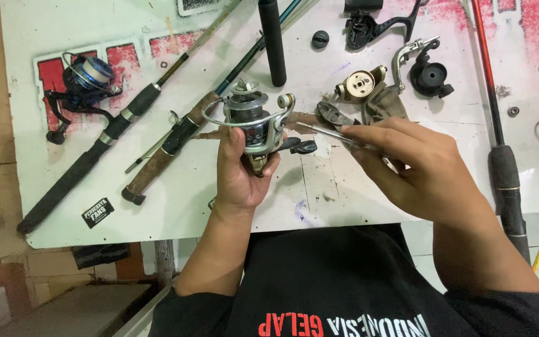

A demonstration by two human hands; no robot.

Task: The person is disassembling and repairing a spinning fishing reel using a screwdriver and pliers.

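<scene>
Head view, looking down on a white table [357, 206]. The left hand [239, 178] is closed around the foot and lower body of a silver spinning reel [254, 122], held upright above the table edge; the spool and wire bail rise clear above the fingers, while the reel foot is hidden in the palm. The right hand [416, 165] pinches a thin metal tool [325, 132] between thumb and fingers, its tip pointing left and ending just beside the reel's side. Whether the tip touches the reel cannot be told; the tool's handle is covered by the fingers.

Behind the tool lie pliers [332, 113] and a brass-coloured round part [360, 84] on a grey rag [385, 103]. A black spool [432, 76] and a curved metal arm sit farther right. To the left, a blue reel [85, 81] rests near three rods [126, 118] with black foam and worn cork grips. A red rod [491, 93] runs down the right side, its ends cut off by the frame.
</scene>
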